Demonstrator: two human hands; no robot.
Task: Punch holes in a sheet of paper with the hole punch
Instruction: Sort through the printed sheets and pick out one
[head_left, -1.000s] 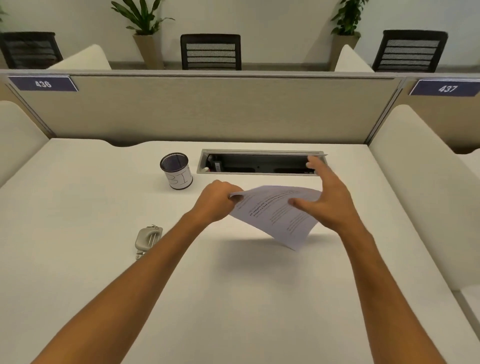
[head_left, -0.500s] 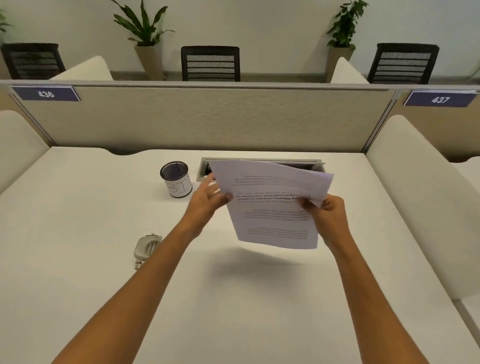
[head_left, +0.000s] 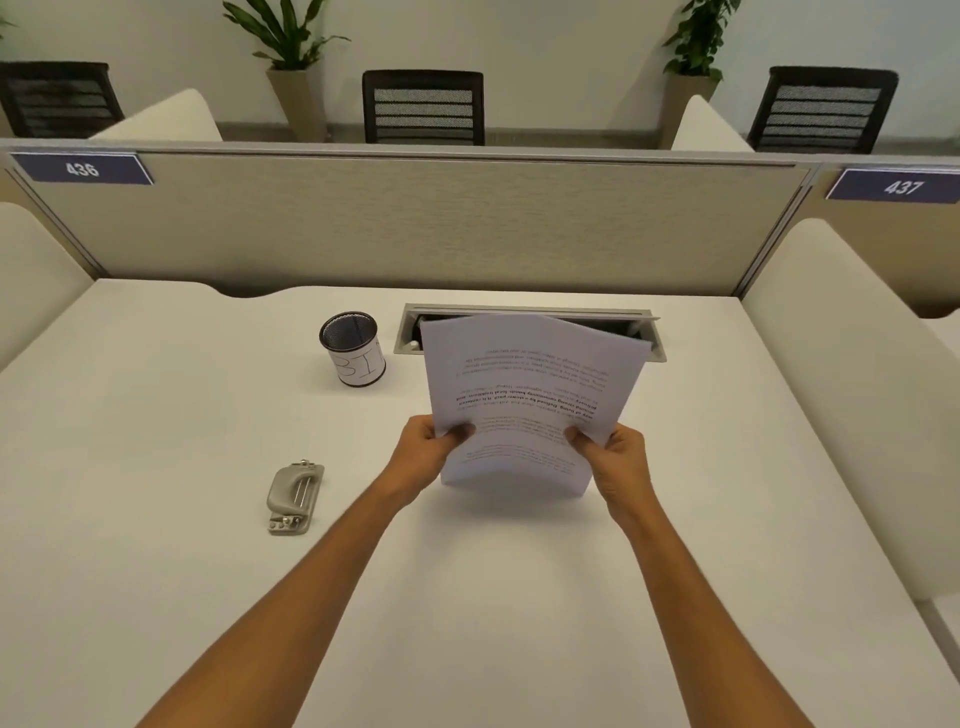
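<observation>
**Paper's up, punch still waiting**

I'm pinching the sheet of paper (head_left: 530, 395) with left grip (head_left: 427, 451) and right grip (head_left: 615, 460), above the worktop (head_left: 493, 597). Hole punch (head_left: 294, 497) is sitting at 9 o'clock. The sheet's bowing, so it's probably risking a crooked feed.

Sheet of paper (head_left: 524, 395): printed text too small and blurred to read. It hides most of the cable tray (head_left: 655, 349) at the tabletop's far edge. Both forearms cut off by the lower frame edge. Mesh cup (head_left: 354, 349): handwritten label only partly legible.
</observation>
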